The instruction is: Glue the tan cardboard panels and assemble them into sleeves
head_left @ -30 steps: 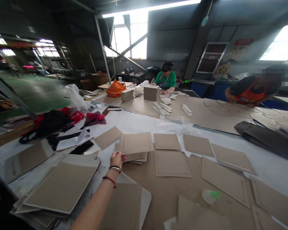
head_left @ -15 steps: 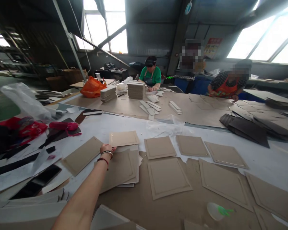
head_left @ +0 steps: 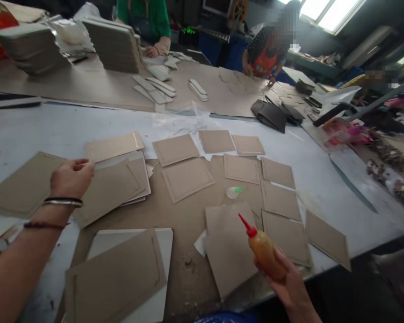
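Observation:
My left hand (head_left: 72, 177) is closed in a pinch at the near left corner of a tan cardboard panel (head_left: 116, 146); the exact contact is hard to see. That panel overlaps the far edge of a stack topped by another cardboard panel (head_left: 107, 188). A further panel (head_left: 23, 184) lies under and left of my wrist. My right hand (head_left: 289, 278) is wrapped round a squeeze bottle (head_left: 267, 253) of amber liquid, its red nozzle pointing up and left above a plain board (head_left: 230, 251). Glossy lines run along the edges of several panels.
Several cardboard panels (head_left: 240, 168) lie in rows across the table. A small clear bottle with a green tip (head_left: 234, 193) stands among them. Near me, a panel (head_left: 117, 278) rests on white boards. Across the table are tall stacks (head_left: 112, 45) and two co-workers.
My view has swung right and down, bringing my right hand with the squeeze bottle into sight. My left hand stays by the same panel's corner, and that panel lies in about the same place.

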`<state>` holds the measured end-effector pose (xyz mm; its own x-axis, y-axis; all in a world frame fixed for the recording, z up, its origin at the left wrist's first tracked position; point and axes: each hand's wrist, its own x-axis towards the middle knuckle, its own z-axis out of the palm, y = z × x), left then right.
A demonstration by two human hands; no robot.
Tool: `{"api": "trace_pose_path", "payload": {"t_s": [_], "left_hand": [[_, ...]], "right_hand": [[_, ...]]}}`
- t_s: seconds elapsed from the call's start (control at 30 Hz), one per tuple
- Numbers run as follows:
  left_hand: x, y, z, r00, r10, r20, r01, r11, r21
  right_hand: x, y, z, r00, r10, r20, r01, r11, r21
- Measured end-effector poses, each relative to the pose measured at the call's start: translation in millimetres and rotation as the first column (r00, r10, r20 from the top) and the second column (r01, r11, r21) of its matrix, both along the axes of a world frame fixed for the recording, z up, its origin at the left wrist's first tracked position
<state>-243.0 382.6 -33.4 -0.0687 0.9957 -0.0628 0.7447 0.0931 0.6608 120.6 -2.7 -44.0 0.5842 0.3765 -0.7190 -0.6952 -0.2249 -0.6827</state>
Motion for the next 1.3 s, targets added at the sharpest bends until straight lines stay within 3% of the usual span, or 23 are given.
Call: {"api": "trace_pose_path", "payload": {"t_s": [0.07,0.1,0.17,0.3,0.37,0.43,0.57,0.7,0.77,1.07,1.3], "left_hand": [[18.9,-58.0,10.7,0.999,-0.047,0.018,0.047,0.998,-0.038],[31.8,-92.4,12.5,0.988,-0.146,0.046,0.149,0.987,-0.053],[61.8,-165.3,4.6,0.946,-0.276,0.171,0.301,0.943,-0.142],[119.4,-291.2,-48.7,0.890,-0.255,0.377,0.422,0.774,-0.472],[141.9,-330.1,-76.5,0.888,-0.205,0.411,0.431,0.679,-0.594],[159.8,-350.9,-95.6,0.894,-0.203,0.401,0.431,0.637,-0.639],[181.2,-354.5,-108.3,0.923,-0.203,0.328,0.376,0.659,-0.651],[189.4,-337.7,-107.6,0.927,-0.159,0.340,0.319,0.813,-0.487],[192.5,-328.8,-108.0,0.924,-0.136,0.357,0.292,0.853,-0.432],[197.0,-319.9,-117.8,0.913,-0.027,0.407,0.245,0.834,-0.494],[197.6,-320.7,-120.6,0.902,0.038,0.431,0.220,0.817,-0.533]], "right_hand": [[0.3,5.7,-6.0,0.992,0.069,0.103,-0.072,0.997,0.021],[0.3,7.3,-8.6,0.983,0.107,0.151,-0.110,0.994,0.014],[0.8,6.9,-12.5,0.958,0.178,0.223,-0.177,0.984,-0.024],[3.7,-6.0,-14.7,0.903,0.300,0.308,-0.286,0.954,-0.091],[5.2,-15.2,-14.6,0.884,0.331,0.330,-0.317,0.943,-0.097],[6.8,-24.5,-15.4,0.876,0.342,0.341,-0.331,0.939,-0.093],[12.2,-40.3,-22.4,0.869,0.354,0.346,-0.348,0.934,-0.082],[19.9,-44.2,-33.3,0.824,0.400,0.402,-0.396,0.913,-0.097],[23.2,-39.5,-37.7,0.770,0.439,0.462,-0.431,0.893,-0.130],[27.2,7.4,-42.6,0.371,0.591,0.716,-0.551,0.761,-0.343],[25.5,36.0,-43.1,0.199,0.606,0.771,-0.574,0.709,-0.409]]}}
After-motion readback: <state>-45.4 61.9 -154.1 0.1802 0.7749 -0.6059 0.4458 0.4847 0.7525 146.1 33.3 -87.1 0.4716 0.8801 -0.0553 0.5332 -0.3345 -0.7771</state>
